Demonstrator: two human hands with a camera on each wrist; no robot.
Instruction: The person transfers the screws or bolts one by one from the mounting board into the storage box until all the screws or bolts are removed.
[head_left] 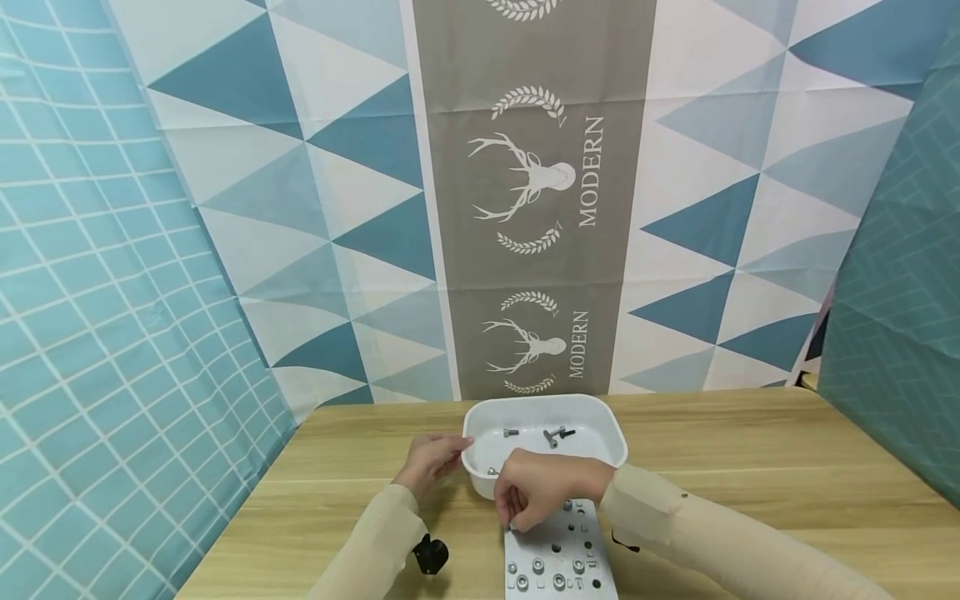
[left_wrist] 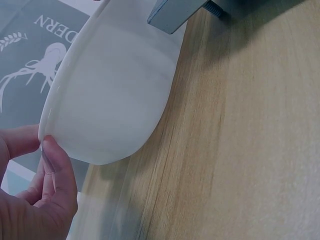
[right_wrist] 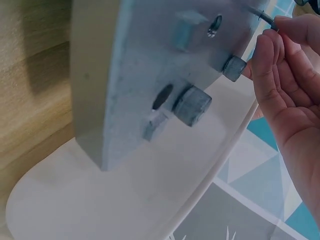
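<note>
A white plastic tray (head_left: 617, 427) stands at the back of the table with several loose screws (head_left: 555, 435) inside. My left hand (head_left: 433, 458) pinches its left rim between thumb and finger, which the left wrist view shows closely. In front of the tray lies a grey metal plate (head_left: 536, 546) with holes and several socket-head screws (right_wrist: 192, 106) standing in it. Over the plate's far left corner is my right hand (head_left: 542, 487). Its thumb and fingertips pinch a thin metal screw (right_wrist: 263, 16) against the plate; the screw's head is hidden by the fingers.
A small black object (head_left: 431, 554) lies on the wooden table (head_left: 720, 450) by the left forearm. Some thin black thing (head_left: 626, 546) shows beside the plate under the right sleeve. Patterned cloths (head_left: 360, 167) hang behind and at both sides.
</note>
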